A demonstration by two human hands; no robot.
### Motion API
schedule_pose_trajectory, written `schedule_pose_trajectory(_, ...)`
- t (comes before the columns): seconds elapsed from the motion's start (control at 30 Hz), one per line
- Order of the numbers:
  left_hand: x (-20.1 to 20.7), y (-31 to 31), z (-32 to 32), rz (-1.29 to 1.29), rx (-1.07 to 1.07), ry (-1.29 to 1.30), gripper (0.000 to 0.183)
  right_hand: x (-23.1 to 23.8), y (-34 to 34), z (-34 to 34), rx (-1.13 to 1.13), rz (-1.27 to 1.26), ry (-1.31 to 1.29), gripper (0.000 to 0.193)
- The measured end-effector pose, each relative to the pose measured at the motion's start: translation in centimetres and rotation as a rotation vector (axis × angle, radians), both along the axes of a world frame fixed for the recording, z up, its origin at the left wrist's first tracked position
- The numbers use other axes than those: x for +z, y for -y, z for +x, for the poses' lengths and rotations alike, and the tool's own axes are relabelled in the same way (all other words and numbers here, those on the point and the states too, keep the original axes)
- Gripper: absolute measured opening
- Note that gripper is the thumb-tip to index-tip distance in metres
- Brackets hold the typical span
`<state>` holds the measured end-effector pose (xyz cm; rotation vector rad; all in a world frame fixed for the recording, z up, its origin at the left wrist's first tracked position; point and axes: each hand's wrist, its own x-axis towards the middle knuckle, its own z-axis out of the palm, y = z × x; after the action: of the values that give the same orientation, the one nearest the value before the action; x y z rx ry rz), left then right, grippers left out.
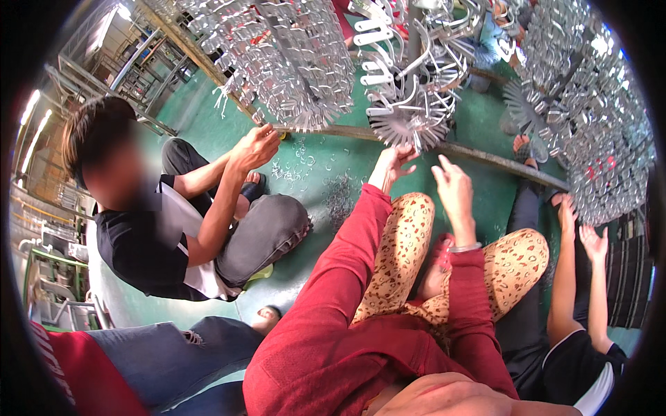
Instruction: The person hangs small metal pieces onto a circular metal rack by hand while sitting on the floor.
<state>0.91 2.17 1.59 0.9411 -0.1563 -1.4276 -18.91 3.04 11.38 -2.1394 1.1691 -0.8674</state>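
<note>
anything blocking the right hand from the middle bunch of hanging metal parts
Nothing visible: open space separates the right hand from the middle bunch. The left hand is by its lower edge, off to the left, and the rail seems to pass behind.

Glossy metal pieces (402, 111), matt cloth sleeve (347, 243), smooth glossy floor (208, 119), matt cloth trousers (517, 267), shiny bangle (463, 247)

green floor (215, 121) spreads beneath the fingers (451, 170); far to their left stand metal frames (84, 78), and tube lights (30, 108) glow there.
</note>
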Motion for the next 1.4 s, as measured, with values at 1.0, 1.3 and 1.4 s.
schedule_pose_trajectory(1.0, 39.1, -8.3, -1.0, -0.718, 0.866, 1.659, 0.034, 34.3, 0.2, -0.4, 0.046, -0.689, 0.690, 0.018)
schedule_pose_trajectory(1.3, 45.1, -1.5, 0.5, -0.705, 0.161, 1.233, 0.051, 36.2, 3.8, 1.8, 0.011, -0.804, 0.684, 0.020)
schedule_pose_trajectory(1.4, 44.9, -1.6, 0.9, -0.727, 0.092, 1.131, 0.031, 36.0, 3.9, 1.9, 0.018, -0.763, 0.667, 0.020)
